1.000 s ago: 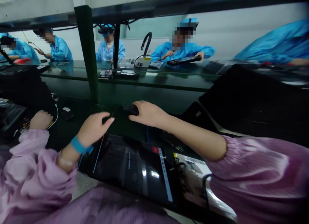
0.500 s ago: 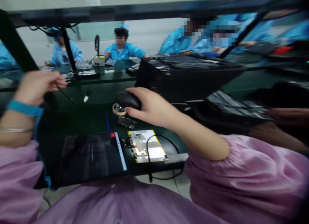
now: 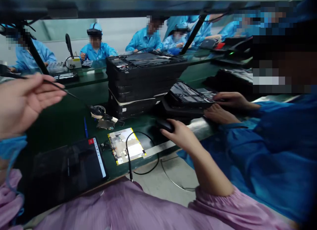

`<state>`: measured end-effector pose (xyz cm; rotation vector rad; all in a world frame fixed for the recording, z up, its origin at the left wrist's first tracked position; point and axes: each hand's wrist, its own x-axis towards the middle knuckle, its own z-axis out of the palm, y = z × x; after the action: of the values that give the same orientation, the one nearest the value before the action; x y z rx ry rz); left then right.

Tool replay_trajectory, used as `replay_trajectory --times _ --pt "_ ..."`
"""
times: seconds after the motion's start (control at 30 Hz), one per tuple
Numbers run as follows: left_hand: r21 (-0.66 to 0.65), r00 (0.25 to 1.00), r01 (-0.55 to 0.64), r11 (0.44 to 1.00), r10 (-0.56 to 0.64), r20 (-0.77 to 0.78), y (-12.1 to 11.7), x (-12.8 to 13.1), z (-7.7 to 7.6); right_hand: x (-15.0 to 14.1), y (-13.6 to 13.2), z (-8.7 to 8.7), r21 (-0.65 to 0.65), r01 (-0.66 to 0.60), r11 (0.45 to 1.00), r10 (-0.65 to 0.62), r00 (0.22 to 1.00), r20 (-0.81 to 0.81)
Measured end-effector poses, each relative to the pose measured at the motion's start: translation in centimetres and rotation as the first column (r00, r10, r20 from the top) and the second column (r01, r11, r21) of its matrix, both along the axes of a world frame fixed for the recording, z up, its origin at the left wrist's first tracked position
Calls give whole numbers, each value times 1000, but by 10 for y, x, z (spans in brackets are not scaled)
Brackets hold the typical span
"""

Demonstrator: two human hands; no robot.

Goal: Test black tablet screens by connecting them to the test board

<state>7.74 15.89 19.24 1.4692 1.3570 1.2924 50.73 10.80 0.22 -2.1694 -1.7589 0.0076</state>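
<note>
My right hand (image 3: 179,136) rests over a black computer mouse (image 3: 164,125) on the green bench. My left hand (image 3: 26,99) hangs open at the left edge, with a thin black cable (image 3: 65,89) running past its fingers. I cannot tell whether the cable touches them. Below it lies a dark tablet (image 3: 69,167) with a red mark and a pale strip on its screen. Between my hands lie an opened tablet panel with a yellow border (image 3: 125,146), a small circuit board (image 3: 106,124) and a tape roll (image 3: 97,112).
A tall stack of black trays (image 3: 146,81) stands behind the mouse. To the right, a co-worker's hands (image 3: 223,106) in blue sleeves touch a tray of dark panels (image 3: 188,94). A blue pen (image 3: 85,127) lies on the bench, and more workers in blue sit beyond it.
The view has swung, bringing the stack and the co-worker on the right into sight. My left hand has moved to the far left, and my right hand stays on the mouse.
</note>
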Motion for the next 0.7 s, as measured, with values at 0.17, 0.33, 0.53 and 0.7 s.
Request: replay_trajectory --times 0.17,0.33,0.53,0.7 --pt "-153 924 278 948 -221 313 -8 77 -24 6 9 -22 33 60 998 -61 998 33" --pt "-256 821 436 863 -265 506 -13 117 -43 -27 -4 3 226 -43 973 42 999 13" --pt "-206 705 601 772 -391 593 -24 133 -33 -98 7 14 224 -533 816 552 833 -28" --pt "-251 754 622 741 -482 446 -28 115 -34 -71 12 9 125 -421 898 418 907 51"
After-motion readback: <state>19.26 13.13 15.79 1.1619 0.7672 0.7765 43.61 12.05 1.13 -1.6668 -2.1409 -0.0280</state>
